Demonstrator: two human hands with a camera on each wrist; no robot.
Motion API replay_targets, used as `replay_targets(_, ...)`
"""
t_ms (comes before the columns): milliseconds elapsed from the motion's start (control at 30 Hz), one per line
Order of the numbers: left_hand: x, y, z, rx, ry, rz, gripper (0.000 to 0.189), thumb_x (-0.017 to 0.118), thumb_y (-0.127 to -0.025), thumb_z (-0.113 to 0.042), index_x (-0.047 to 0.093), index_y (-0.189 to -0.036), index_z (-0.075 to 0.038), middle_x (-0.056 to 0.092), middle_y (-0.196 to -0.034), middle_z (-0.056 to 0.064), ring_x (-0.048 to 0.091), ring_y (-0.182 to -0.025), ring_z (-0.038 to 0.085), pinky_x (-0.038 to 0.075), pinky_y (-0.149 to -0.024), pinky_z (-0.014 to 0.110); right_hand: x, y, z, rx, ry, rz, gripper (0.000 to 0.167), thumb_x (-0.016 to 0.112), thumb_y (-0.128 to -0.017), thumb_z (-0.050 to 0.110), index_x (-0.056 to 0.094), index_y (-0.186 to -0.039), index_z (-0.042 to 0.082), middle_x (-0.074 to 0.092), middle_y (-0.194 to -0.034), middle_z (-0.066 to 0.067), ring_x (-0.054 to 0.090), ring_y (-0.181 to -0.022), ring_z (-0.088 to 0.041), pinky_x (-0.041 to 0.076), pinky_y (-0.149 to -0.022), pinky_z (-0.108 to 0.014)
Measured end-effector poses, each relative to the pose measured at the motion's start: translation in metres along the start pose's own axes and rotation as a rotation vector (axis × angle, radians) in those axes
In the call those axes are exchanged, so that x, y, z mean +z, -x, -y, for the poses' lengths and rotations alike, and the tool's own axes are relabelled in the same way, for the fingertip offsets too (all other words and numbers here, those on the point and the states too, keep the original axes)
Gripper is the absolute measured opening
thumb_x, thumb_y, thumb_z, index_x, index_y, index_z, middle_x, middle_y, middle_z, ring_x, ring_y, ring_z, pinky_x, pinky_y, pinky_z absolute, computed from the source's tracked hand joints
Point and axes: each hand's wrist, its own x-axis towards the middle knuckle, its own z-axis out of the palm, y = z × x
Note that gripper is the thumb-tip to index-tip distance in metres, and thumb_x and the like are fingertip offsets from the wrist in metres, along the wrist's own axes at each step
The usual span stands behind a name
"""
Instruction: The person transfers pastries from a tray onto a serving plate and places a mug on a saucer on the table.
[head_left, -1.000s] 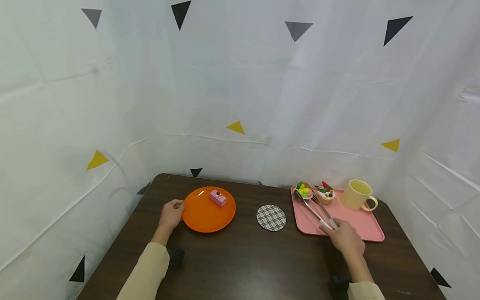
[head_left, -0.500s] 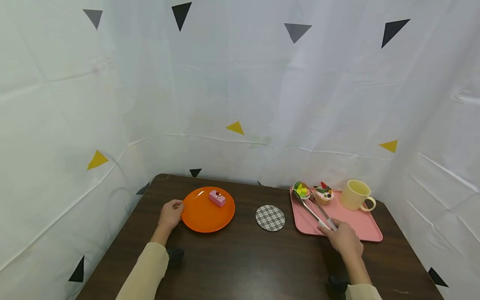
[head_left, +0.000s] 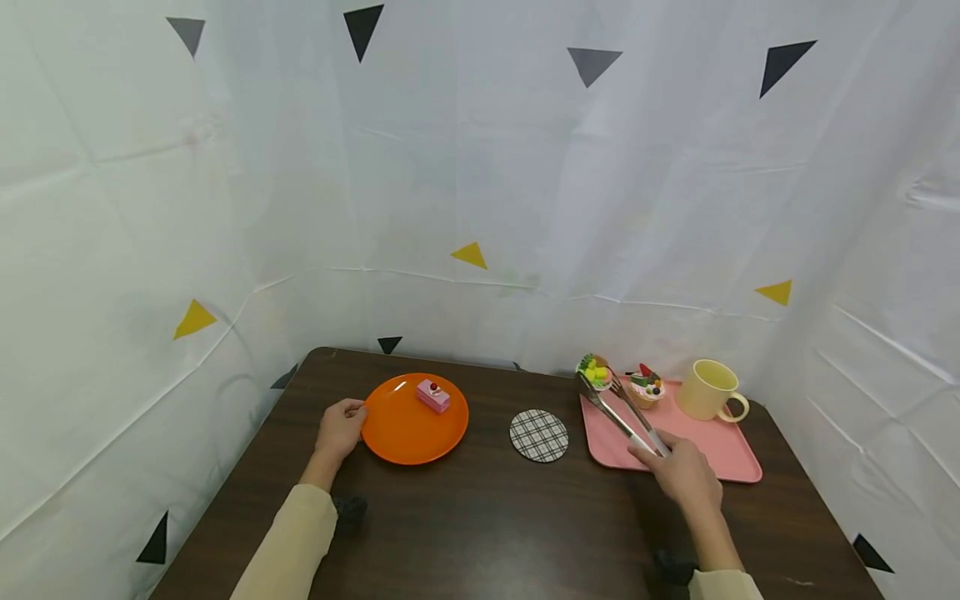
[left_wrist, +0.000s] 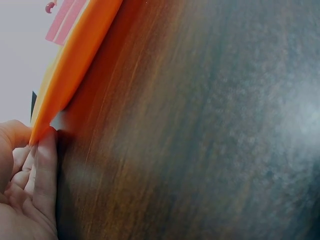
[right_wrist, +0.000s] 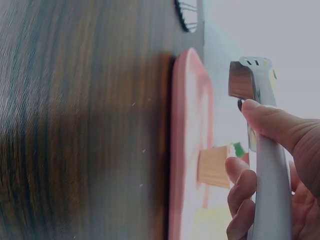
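My left hand (head_left: 341,431) pinches the left rim of an orange plate (head_left: 408,433), thumb on top and fingers beneath, as the left wrist view (left_wrist: 37,165) shows. On the plate lies a small pink cake slice (head_left: 433,396) with a red cherry. Over the front of a pink tray (head_left: 723,450), my right hand (head_left: 686,475) holds metal tongs (head_left: 618,421) by their pale handles. A small tart (head_left: 593,372) topped with yellow and green fruit sits between the tong tips, above the tray's back left corner. In the right wrist view the tongs (right_wrist: 270,175) hide most of it.
On the tray stand a cupcake (head_left: 645,390) with fruit and cream, and a yellow mug (head_left: 707,392) with its handle to the right. A round checked coaster (head_left: 539,436) lies between plate and tray. White cloth (head_left: 420,192) surrounds the dark wooden table (head_left: 480,525).
The tongs and the fruit tart between their tips have risen slightly and moved left, so the tart now overlaps the tray's corner. My left hand keeps still at the plate.
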Motion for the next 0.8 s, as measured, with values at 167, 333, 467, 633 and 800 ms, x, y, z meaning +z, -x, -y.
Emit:
replay_targets(167,0.0,0.0,-0.001,-0.002,-0.012,-0.003,0.039,0.055,-0.113,-0.026,0.063,-0.141,0.0,0.069,-0.131,0.022,0.07,-0.097,0.022,0.06,-0.076,0.027,0.0,0.002,0.007,-0.043,-0.004,0.012,0.101,0.072,-0.089,0.076,0.053,-0.158,0.005,0.065,-0.118,-0.02,0.058,-0.098,-0.034,0.038,-0.071,-0.04)
replay_targets(333,0.0,-0.001,-0.001,-0.002,-0.018,-0.008,0.04,0.055,-0.113,-0.026,0.064,-0.141,0.0,0.069,-0.131,0.022,0.07,-0.097,0.023,0.06,-0.076,0.027,0.001,0.005,0.017,-0.093,0.007,0.017,0.105,0.069,-0.087,0.081,0.054,-0.157,0.004,0.065,-0.122,-0.021,0.059,-0.101,-0.035,0.041,-0.072,-0.04)
replay_targets(467,0.001,-0.002,0.0,-0.002,-0.027,-0.008,0.04,0.055,-0.112,-0.026,0.064,-0.141,0.0,0.07,-0.13,0.022,0.069,-0.095,0.022,0.06,-0.075,0.027,0.005,0.01,0.027,-0.12,-0.004,0.013,0.1,0.07,-0.087,0.079,0.058,-0.154,0.006,0.067,-0.126,-0.02,0.06,-0.102,-0.034,0.044,-0.073,-0.04)
replay_targets(633,0.001,-0.001,0.0,0.003,-0.033,-0.009,0.04,0.055,-0.112,-0.026,0.064,-0.14,0.0,0.07,-0.13,0.022,0.069,-0.095,0.023,0.06,-0.075,0.027,0.009,0.016,0.043,-0.154,-0.045,0.003,0.092,0.073,-0.089,0.075,0.061,-0.151,0.007,0.069,-0.115,-0.017,0.06,-0.096,-0.031,0.041,-0.069,-0.037)
replay_targets(800,0.0,0.001,0.0,0.001,-0.023,-0.004,0.041,0.054,-0.113,-0.027,0.063,-0.142,0.0,0.069,-0.133,0.023,0.07,-0.099,0.024,0.061,-0.078,0.029,0.013,0.022,0.062,-0.181,-0.059,0.006,0.095,0.073,-0.088,0.075,0.058,-0.156,0.01,0.07,-0.124,-0.018,0.061,-0.098,-0.031,0.041,-0.069,-0.036)
